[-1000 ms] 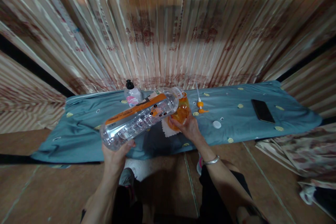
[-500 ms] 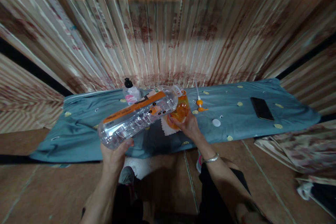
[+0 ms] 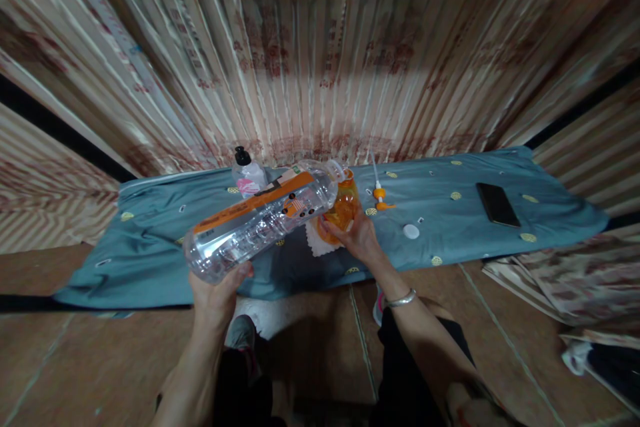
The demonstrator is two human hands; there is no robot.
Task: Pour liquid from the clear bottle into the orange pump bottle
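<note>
Striped curtain (image 3: 300, 87) fills the upper frame; centre, left hand (image 3: 215, 295) still cups the clear bottle (image 3: 255, 227), right hand (image 3: 362, 237) clasps the orange bottle (image 3: 346, 203), alignment holding.

So we've got the table (image 3: 460, 233) across mid-frame, curtain (image 3: 300, 53) behind it up top. Left of center, a slanting bottle (image 3: 265, 219) runs from our left hand (image 3: 216, 295) to a second bottle (image 3: 347, 201) in our right hand (image 3: 362, 238), over a mat (image 3: 316, 240). Behind, a third bottle (image 3: 251, 177); rightward, pump (image 3: 380, 194), lid (image 3: 411, 231), then phone (image 3: 497, 204).
</note>
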